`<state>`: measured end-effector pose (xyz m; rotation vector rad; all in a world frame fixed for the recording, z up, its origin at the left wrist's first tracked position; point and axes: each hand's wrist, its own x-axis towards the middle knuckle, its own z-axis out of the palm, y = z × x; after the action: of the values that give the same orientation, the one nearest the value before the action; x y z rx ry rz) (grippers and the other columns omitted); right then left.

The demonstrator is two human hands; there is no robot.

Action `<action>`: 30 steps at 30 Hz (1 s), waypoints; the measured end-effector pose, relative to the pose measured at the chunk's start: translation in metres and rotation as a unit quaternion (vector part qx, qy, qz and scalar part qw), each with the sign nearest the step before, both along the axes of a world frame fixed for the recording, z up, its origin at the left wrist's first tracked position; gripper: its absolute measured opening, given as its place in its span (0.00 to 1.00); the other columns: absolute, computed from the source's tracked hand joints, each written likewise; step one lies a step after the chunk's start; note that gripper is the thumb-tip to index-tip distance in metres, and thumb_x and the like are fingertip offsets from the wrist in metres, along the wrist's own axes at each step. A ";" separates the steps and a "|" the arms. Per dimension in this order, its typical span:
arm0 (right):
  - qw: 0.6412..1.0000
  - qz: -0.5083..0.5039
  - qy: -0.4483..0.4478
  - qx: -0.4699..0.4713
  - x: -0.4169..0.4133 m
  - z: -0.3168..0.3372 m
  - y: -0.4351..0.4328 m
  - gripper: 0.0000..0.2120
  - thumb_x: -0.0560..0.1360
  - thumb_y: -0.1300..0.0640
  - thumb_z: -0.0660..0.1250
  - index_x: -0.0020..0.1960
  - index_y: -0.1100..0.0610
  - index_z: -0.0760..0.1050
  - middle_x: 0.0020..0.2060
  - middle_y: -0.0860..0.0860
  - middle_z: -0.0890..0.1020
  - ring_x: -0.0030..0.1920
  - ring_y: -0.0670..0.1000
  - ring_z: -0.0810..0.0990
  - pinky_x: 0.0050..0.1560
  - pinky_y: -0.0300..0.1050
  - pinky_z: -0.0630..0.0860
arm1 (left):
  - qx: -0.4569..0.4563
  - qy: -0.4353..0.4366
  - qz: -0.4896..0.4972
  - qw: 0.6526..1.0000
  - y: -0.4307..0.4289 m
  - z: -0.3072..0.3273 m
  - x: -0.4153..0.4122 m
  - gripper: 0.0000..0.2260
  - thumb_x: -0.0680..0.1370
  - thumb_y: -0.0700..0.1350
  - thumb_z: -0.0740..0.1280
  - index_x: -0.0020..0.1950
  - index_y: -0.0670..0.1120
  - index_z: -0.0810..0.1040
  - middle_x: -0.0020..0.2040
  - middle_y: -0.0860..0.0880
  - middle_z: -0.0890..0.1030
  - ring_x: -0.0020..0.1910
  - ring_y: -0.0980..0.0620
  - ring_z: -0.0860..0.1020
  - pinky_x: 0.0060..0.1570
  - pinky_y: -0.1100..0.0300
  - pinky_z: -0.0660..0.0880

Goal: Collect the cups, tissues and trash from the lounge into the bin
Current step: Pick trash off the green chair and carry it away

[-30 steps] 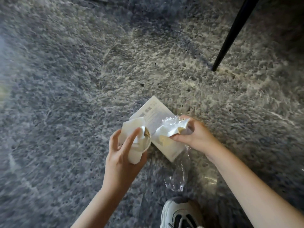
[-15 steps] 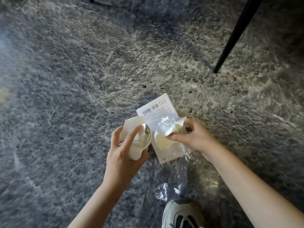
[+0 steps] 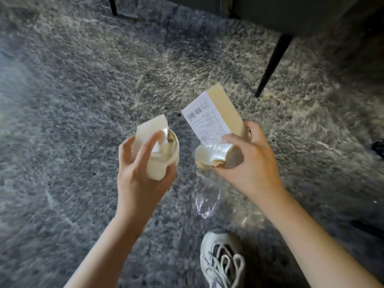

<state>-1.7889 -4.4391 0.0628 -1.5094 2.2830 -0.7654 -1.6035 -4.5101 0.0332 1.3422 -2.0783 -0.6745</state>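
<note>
My left hand point(image 3: 141, 173) grips a cream paper cup point(image 3: 164, 161) stuffed with crumpled tissue and paper scraps point(image 3: 153, 127). My right hand point(image 3: 249, 161) holds a flat cream box point(image 3: 216, 113) with a white printed label, lifted off the floor and tilted up. The same hand pinches crumpled clear plastic wrap point(image 3: 216, 150) against the box, and a strip of that wrap point(image 3: 205, 202) dangles below. No bin is in view.
Grey marbled floor point(image 3: 83, 100) fills the view. A black furniture leg point(image 3: 272, 65) slants at the upper right under a dark seat, another thin leg point(image 3: 113, 5) stands at the top left. My white sneaker point(image 3: 222, 260) is at the bottom centre.
My right hand has picked the box up off the floor together with the plastic wrap and raised it. The view has lifted away from the floor. The left hand still holds the cup.
</note>
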 end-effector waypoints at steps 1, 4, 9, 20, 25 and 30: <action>1.000 0.001 0.010 -0.006 -0.001 0.021 0.002 0.21 0.55 0.55 0.79 0.45 0.60 0.78 0.57 0.61 0.72 0.55 0.62 0.74 0.50 0.55 0.77 | -0.006 0.007 0.001 1.000 -0.001 0.023 -0.003 0.25 0.66 0.42 0.73 0.62 0.48 0.75 0.59 0.38 0.70 0.56 0.50 0.69 0.56 0.80 0.60; 1.000 -0.006 0.010 -0.014 -0.006 0.089 0.007 0.23 0.56 0.55 0.78 0.48 0.60 0.77 0.62 0.62 0.71 0.58 0.65 0.74 0.51 0.60 0.76 | -0.012 0.025 -0.014 1.000 -0.001 0.099 -0.015 0.26 0.65 0.42 0.72 0.63 0.47 0.75 0.59 0.37 0.71 0.56 0.51 0.69 0.56 0.81 0.60; 0.999 -0.020 0.004 -0.036 -0.011 0.223 0.022 0.23 0.56 0.59 0.79 0.50 0.58 0.78 0.63 0.61 0.71 0.57 0.64 0.75 0.49 0.61 0.77 | -0.016 0.035 -0.042 0.998 0.004 0.236 -0.025 0.25 0.66 0.45 0.71 0.63 0.47 0.74 0.60 0.38 0.70 0.58 0.58 0.67 0.58 0.80 0.60; 0.991 -0.058 0.083 -0.088 0.006 0.524 0.068 0.25 0.50 0.64 0.81 0.45 0.58 0.79 0.59 0.60 0.75 0.51 0.63 0.79 0.39 0.56 0.80 | -0.044 0.054 -0.173 0.982 0.017 0.548 -0.021 0.32 0.63 0.41 0.76 0.63 0.58 0.70 0.60 0.52 0.66 0.55 0.66 0.64 0.51 0.81 0.62; 0.979 -0.136 0.111 -0.104 0.030 0.607 0.091 0.24 0.52 0.62 0.81 0.47 0.58 0.80 0.59 0.59 0.75 0.48 0.61 0.80 0.40 0.50 0.78 | -0.074 0.077 -0.233 0.967 0.023 0.634 -0.020 0.29 0.64 0.42 0.76 0.63 0.55 0.73 0.59 0.52 0.67 0.53 0.67 0.64 0.51 0.85 0.58; 0.956 -0.232 0.144 -0.108 0.045 0.676 0.141 0.24 0.55 0.60 0.80 0.50 0.58 0.81 0.61 0.60 0.74 0.51 0.62 0.78 0.41 0.53 0.77 | -0.084 0.110 -0.313 0.940 0.051 0.706 -0.032 0.27 0.65 0.45 0.73 0.63 0.54 0.73 0.58 0.53 0.65 0.56 0.78 0.60 0.50 0.86 0.57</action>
<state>-1.7440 -4.2984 0.7389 -1.2399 2.9158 -0.9976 -1.6350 -4.4587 0.7396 0.4667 -2.3095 -0.8319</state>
